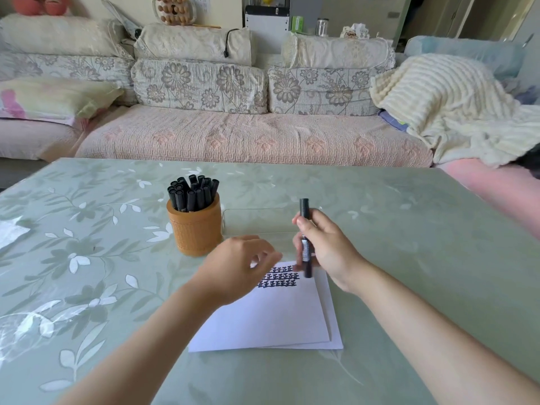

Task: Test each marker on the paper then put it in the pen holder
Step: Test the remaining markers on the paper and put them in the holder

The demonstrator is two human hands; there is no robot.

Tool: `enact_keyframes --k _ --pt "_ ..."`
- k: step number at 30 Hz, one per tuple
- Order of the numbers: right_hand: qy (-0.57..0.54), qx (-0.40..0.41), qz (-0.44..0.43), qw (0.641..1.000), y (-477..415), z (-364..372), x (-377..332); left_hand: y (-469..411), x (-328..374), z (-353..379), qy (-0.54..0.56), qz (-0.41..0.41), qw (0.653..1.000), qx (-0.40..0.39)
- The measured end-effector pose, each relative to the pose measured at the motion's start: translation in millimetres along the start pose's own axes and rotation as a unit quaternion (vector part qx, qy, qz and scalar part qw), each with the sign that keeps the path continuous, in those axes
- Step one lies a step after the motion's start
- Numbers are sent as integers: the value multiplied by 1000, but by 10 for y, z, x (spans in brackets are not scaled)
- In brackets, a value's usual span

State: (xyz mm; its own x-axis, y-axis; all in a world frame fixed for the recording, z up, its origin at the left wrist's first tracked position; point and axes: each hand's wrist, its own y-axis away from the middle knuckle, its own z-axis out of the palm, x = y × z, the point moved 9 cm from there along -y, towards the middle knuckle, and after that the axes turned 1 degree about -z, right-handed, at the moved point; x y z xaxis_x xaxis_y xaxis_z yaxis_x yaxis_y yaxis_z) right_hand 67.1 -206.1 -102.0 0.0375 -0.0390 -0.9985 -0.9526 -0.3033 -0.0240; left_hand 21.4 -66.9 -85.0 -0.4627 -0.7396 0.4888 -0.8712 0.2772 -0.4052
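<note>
Bare forearms reach over stacked white paper sheets (263, 320) on the pale green floral-covered table (409, 258). Right hand (324, 247) grips a black cylindrical marker (304, 211) nearly upright, its lower end just above three rows of dark test marks (279, 277). Left hand (233, 267) hovers over the sheets' far-left corner, fingers loosely curled and holding nothing. Orange-brown cylindrical pen holder (195, 232) stands just beyond the paper, to the left, packed with black capped markers (191, 194).

Open table (409, 258) stretches either side of the paper (271, 317), while the pen holder (195, 229), packed with markers (191, 194), and a clear tray (257, 222) just beside it block the way beyond.
</note>
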Motion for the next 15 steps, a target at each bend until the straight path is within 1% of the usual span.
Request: enact_keyframes --k 1,3,4,6,8,10,13,15 --pt "80 -4 -6 997 -3 -9 4 -2 -15 -68 -6 2 1000 27" --pt "255 -26 -5 967 -1 2 44 10 -38 -183 -18 3 997 72" --pt "320 -44 7 946 11 17 86 21 -37 -219 -24 4 996 85" --pt "404 -82 13 911 55 72 130 45 1 -239 -42 22 995 90" --pt "438 -118 -12 891 102 156 118 70 59 -189 -69 50 994 70" --pt "429 -139 -35 892 141 204 89 87 75 -109 -74 62 995 39" --pt "443 -157 -34 882 149 183 134 113 30 -12 -61 52 997 -10" --pt "453 -166 -27 875 160 173 160 129 18 38 -70 61 995 -30"
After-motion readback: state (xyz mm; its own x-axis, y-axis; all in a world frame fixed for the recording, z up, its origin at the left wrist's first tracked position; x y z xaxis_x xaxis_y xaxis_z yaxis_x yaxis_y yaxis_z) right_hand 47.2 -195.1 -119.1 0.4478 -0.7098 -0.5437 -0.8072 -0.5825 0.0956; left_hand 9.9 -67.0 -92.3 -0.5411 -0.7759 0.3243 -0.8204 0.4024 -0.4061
